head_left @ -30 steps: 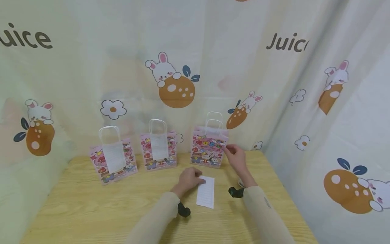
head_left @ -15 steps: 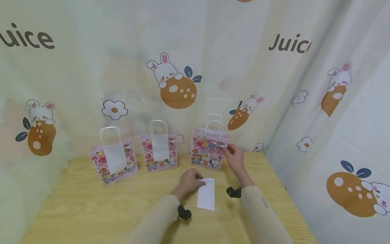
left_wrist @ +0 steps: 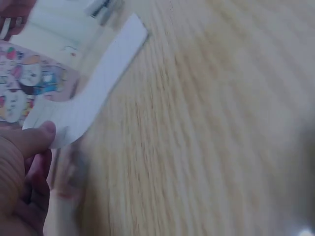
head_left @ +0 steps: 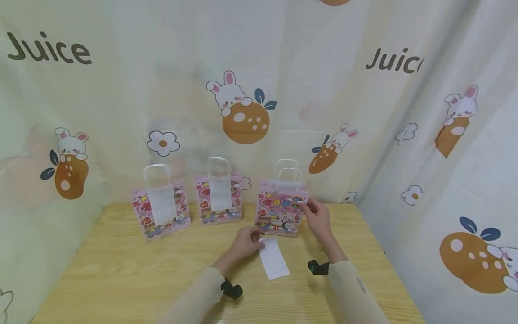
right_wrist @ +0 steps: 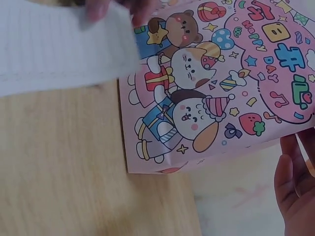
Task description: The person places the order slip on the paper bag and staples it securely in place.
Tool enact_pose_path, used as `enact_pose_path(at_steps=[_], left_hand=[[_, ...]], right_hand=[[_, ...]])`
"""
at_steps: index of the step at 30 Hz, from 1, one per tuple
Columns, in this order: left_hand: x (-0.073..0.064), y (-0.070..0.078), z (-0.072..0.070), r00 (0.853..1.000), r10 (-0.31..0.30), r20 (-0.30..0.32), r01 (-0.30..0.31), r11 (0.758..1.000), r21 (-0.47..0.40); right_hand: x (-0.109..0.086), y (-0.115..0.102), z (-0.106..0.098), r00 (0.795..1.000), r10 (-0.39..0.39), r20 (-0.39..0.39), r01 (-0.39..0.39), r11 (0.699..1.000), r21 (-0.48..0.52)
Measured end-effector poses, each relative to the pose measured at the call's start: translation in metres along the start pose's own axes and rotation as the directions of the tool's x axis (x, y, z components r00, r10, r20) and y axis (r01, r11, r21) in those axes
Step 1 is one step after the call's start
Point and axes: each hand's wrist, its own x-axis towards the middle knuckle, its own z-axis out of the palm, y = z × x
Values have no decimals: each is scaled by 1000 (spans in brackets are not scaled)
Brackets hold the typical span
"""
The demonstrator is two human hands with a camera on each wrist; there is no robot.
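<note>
My left hand (head_left: pixel 245 243) pinches the top end of a white paper slip with faint printed lines (head_left: pixel 274 259) between thumb and fingers. In the left wrist view the slip (left_wrist: pixel 106 73) bends upward at the held end, and its far part slopes away over the table. A pink cartoon paper gift bag (head_left: pixel 279 211) with white handles stands at the right, just behind the slip. My right hand (head_left: pixel 318 219) holds its upper right side edge. The right wrist view shows the bag's printed front (right_wrist: pixel 197 88), with the hand (right_wrist: pixel 300 187) at its side.
Two similar gift bags, one at the left (head_left: pixel 141 211) and one in the middle (head_left: pixel 236 198), stand upright along the back, each with a white slip on its front. A printed curtain (head_left: pixel 182 90) hangs behind the wooden table (head_left: pixel 121 270).
The right bag has come nearer to me with my right hand on it. My left hand has raised and tilted the slip's near end. The view has shifted slightly.
</note>
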Motion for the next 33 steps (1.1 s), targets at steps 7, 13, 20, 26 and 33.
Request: enact_pose_path(at_steps=[7,13,20,26,33], left_hand=[[-31,11,-24,998,60,-10,-61,997,-54],[-45,34,-45,993,114,-38,-117,990,-76],[-49,65,-75,971,220,-92,-225,973,-46],[-38,91,-96,876,447,-182,-436,895,99],[-38,107,-112,802,545,-245,-501,837,220]], right_hand=[[-24,-2,0,999,26,43,-27,999,21],[-38,-8,0,997,76,35,-77,997,22],[-47,-36,3,998,22,62,-27,997,79],[-63,-66,2,993,-8,116,-2,996,88],[-77,-75,8,981,-41,190,17,992,123]])
